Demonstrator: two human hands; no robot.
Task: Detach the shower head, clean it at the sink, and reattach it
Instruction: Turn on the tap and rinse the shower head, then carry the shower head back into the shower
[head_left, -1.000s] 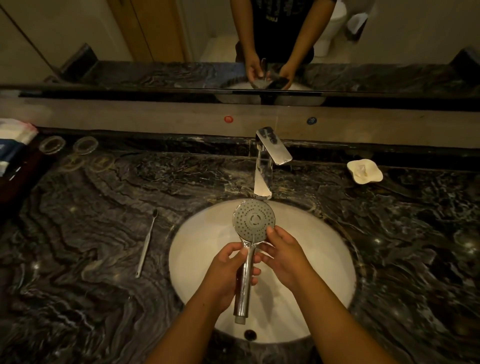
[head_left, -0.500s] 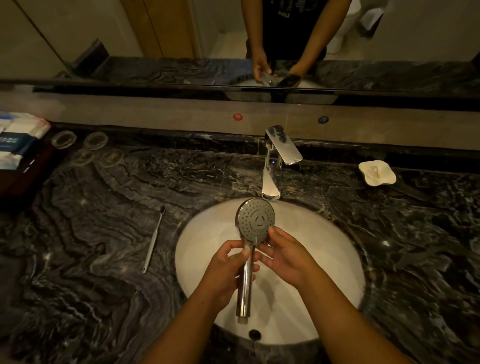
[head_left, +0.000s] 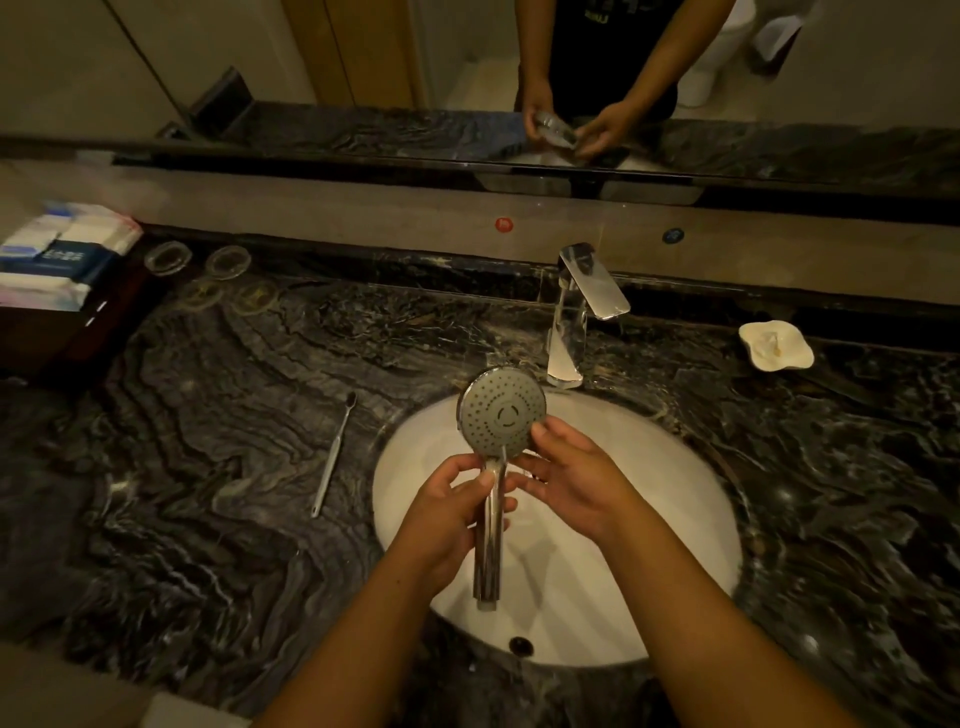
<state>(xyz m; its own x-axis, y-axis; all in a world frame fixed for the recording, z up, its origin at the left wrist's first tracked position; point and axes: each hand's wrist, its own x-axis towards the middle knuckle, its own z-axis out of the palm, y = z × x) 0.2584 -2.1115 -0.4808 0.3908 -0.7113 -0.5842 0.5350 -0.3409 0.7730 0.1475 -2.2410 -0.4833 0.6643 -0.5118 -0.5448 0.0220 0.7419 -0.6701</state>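
Note:
The chrome shower head (head_left: 501, 411) is detached and held upright over the white sink basin (head_left: 649, 519), its grey spray face turned up toward me. My left hand (head_left: 447, 514) grips the chrome handle just below the head. My right hand (head_left: 574, 480) is at the head's lower right rim, thumb on the edge of the spray face and fingers behind the neck. The chrome faucet (head_left: 571, 322) stands just behind the head; no water runs from it.
A toothbrush (head_left: 332, 457) lies on the dark marble counter (head_left: 208, 441) left of the basin. A white soap dish (head_left: 775, 345) sits at the right. Glass coasters (head_left: 197, 260) and a tray of packets (head_left: 62, 254) are at the far left. A mirror runs behind.
The view has shifted, so the sink sits further right. My hands keep the same hold; the spray face has turned slightly more toward me.

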